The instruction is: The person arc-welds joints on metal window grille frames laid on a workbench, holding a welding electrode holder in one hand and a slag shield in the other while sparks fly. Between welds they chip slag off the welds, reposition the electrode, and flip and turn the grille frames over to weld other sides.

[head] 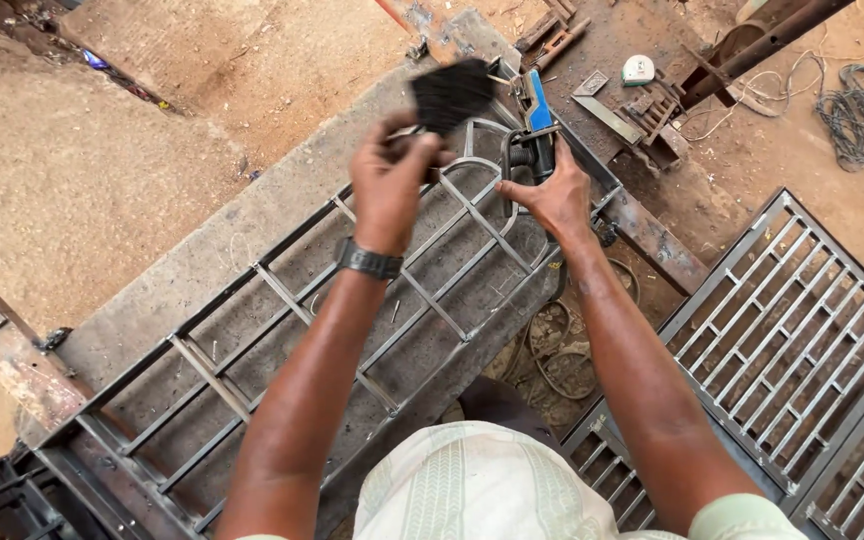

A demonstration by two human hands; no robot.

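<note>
Left hand: fingers closed on a blurred dark brush, raised over the frame's far end.
Right hand: fingers clasped around a blue-handled clamp (at the metal window frame).

A metal grille frame lies on a slab; another grille lies right, a tape measure apparently behind.

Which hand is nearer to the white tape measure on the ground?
Right. The right hand grips the blue tool just below-left of the tape measure; the left hand, holding a black brush, is farther left.
</note>
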